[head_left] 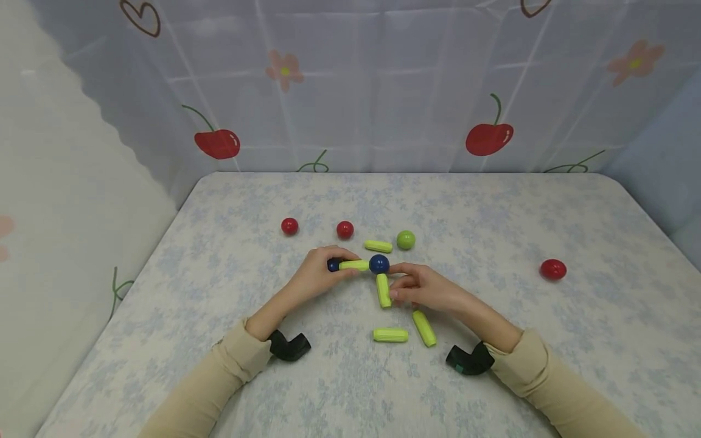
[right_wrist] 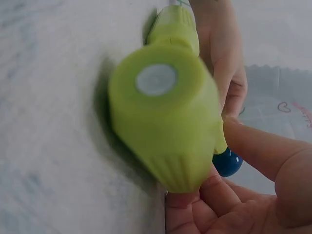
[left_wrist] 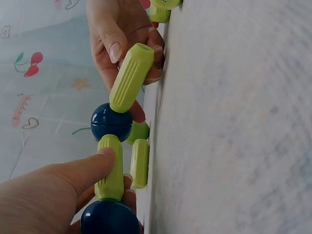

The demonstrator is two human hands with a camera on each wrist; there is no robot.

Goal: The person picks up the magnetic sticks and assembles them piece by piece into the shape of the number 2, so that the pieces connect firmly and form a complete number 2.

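My left hand (head_left: 323,267) pinches a yellow-green ribbed rod (left_wrist: 111,168) between thumb and fingers. A small dark blue ball (head_left: 333,264) sits at its near end, partly tucked into the hand. At the rod's other end is a bigger-looking blue ball (head_left: 379,263). From that ball a second yellow-green rod (head_left: 383,291) runs toward the person, meeting the first at an angle. My right hand (head_left: 429,289) holds this second rod between its thumb and curled fingers, with the index fingertip right at the blue ball. Parts of those fingers are hidden behind the rod in the left wrist view.
Nearer the person lie two loose rods, one crosswise (head_left: 390,335) and one slanted (head_left: 424,329). Behind the hands are another rod (head_left: 378,246), a green ball (head_left: 406,239) and two red balls (head_left: 289,226). A third red ball (head_left: 553,269) lies far right.
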